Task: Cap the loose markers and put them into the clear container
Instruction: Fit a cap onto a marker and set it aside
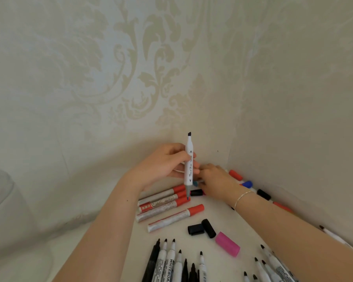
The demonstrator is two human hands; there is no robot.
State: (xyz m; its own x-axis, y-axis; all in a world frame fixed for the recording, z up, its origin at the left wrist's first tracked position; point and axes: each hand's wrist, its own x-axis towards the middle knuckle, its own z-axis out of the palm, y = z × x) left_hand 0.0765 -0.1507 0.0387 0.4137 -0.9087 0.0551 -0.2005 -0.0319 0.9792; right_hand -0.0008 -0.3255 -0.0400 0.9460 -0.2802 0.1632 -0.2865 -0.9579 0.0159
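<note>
Left hand (167, 161) is gripping a white double-ended marker (188, 163) upright, fingers curled round the barrel; its dark upper tip is showing bare. Right hand (212, 178) is reaching into the pile of loose caps near the wall corner, fingers lying low over a teal piece, but whether it is pinching one I cannot tell.

Progress: early. Four red-capped markers (167, 202) are lying capped on the table. A row of uncapped whiteboard markers (171, 259) is waiting along the near edge, more at the right. Black caps (202, 228) and a pink cap (227, 244) are lying loose between them. The clear container (2, 200) is standing at far left, blurred; no markers seem to be inside.
</note>
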